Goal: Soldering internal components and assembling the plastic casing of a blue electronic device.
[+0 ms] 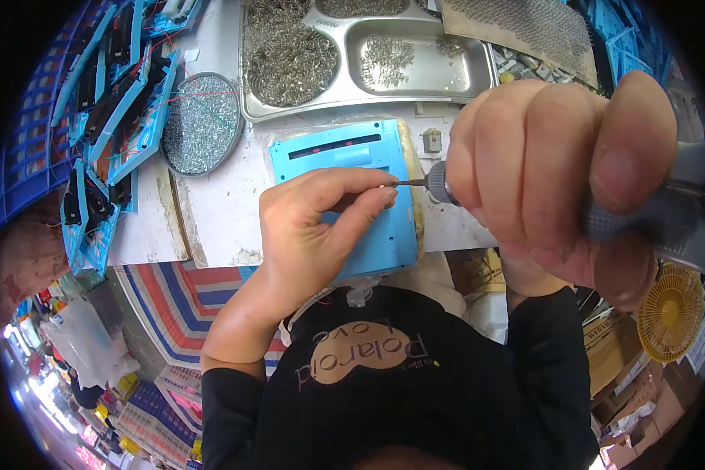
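Note:
My right hand (540, 149) is wrapped round a grey electric screwdriver (440, 183), held level with its bit pointing left. At the bit's tip, thumb and forefinger of my left hand (309, 215) are pinched on a tiny shiny piece that looks like a screw (385, 186), mostly hidden by the fingertips. Beneath both lies a light-blue plastic housing (388, 239) with a long dark slot and small holes. It rests on a pale cushioned pad (412, 172) at the table's near edge, partly covered by my left hand.
A round dish of small silver screws (201, 125) stands left of the housing. Behind is a steel compartment tray (360, 99) with metal springs. Blue housings with black parts and red wires (125, 117) are piled at far left. A small metal part (432, 141) lies right of the pad.

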`<action>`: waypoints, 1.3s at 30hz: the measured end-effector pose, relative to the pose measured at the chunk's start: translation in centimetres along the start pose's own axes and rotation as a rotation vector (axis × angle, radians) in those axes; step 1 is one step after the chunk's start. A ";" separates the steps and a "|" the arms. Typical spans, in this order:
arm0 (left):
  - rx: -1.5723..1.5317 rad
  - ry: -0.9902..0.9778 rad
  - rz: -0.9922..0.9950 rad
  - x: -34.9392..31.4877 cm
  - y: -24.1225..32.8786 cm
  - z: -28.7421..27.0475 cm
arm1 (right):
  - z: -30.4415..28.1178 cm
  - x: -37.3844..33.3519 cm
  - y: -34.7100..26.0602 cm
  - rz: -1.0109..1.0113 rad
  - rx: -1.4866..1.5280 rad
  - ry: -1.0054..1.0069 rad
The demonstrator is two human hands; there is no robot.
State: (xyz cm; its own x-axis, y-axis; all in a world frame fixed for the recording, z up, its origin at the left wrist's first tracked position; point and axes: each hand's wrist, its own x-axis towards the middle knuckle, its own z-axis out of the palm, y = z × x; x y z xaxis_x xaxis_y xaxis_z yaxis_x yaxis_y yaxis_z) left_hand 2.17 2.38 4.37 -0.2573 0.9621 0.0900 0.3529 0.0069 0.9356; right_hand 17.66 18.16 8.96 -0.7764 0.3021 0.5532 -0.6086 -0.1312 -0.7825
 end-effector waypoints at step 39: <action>-0.149 0.207 -0.144 -8.4 -5.5 -5.5 | 6.0 0.0 3.6 -0.150 -1.411 0.530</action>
State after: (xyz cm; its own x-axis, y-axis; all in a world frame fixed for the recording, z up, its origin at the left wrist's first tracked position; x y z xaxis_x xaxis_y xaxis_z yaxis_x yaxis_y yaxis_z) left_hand -2.59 -7.23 0.34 -0.4784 0.8781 0.0058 0.1673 0.0846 0.9823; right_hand 14.53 12.03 7.89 -0.3892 0.5650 0.7275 0.2149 0.8237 -0.5248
